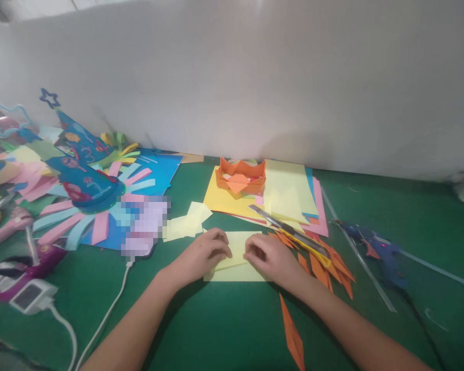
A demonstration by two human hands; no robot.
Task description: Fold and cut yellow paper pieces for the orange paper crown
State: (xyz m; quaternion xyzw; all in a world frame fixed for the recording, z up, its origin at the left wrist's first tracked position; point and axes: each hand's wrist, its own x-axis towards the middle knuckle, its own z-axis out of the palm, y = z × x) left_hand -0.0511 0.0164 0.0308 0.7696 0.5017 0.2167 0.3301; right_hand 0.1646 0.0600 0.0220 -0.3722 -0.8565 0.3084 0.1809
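A pale yellow sheet of paper point(239, 275) lies on the green table in front of me. On top of it is a smaller yellow paper piece point(234, 259), with a fold or slanted lower edge. My left hand point(204, 255) pinches this piece at its left side, fingers curled. At the right side my right hand point(272, 255) grips it with thumb and fingertips together. Orange folded paper pieces point(320, 268) lie beside my right hand, under a yellow utility knife point(294, 234). One more orange folded piece point(292, 332) sits nearer to me.
An orange folded paper crown point(241, 176) stands on stacked coloured sheets point(284, 180) at the back. Blue cone party hats point(85, 180) with paper fringes fill the left, near a phone point(145, 226) on a white cable. A blue glue gun point(382, 252) lies on the right.
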